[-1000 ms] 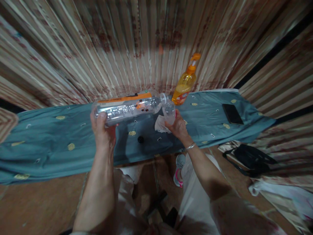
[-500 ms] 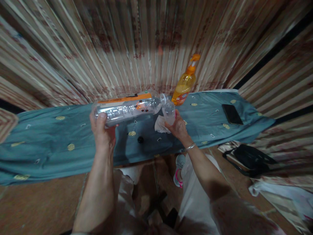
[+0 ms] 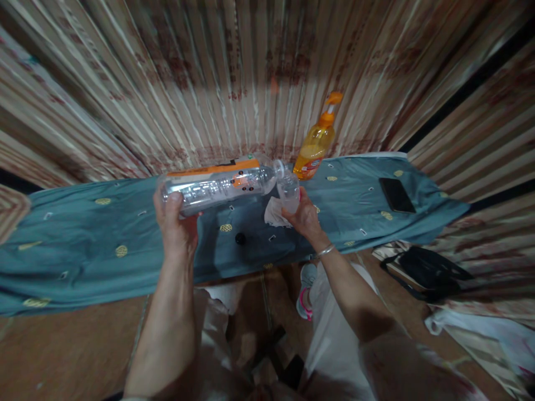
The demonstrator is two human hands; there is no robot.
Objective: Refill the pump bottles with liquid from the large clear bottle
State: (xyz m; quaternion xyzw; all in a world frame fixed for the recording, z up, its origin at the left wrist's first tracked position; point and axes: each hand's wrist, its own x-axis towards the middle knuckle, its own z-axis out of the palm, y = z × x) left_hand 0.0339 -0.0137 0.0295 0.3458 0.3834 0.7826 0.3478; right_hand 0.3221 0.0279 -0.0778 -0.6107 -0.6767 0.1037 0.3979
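Note:
My left hand [image 3: 178,223] is wrapped round the base of a large clear plastic bottle [image 3: 217,186] with an orange and white label. The bottle lies nearly level in the air, its open mouth pointing right. My right hand [image 3: 304,214] grips a small clear cup [image 3: 288,192], tilted against the bottle's mouth. Just below the cup is a crumpled white tissue [image 3: 275,213]; whether my fingers touch it I cannot tell. A black cap [image 3: 239,239] rests on the teal cloth [image 3: 137,234] between my hands.
An orange pump bottle [image 3: 314,147] stands at the cloth's back edge, just behind the cup. A black phone [image 3: 397,195] lies at the right. Pleated curtains [image 3: 200,100] rise behind the cloth-covered surface. A black bag [image 3: 426,270] is on the floor at the right.

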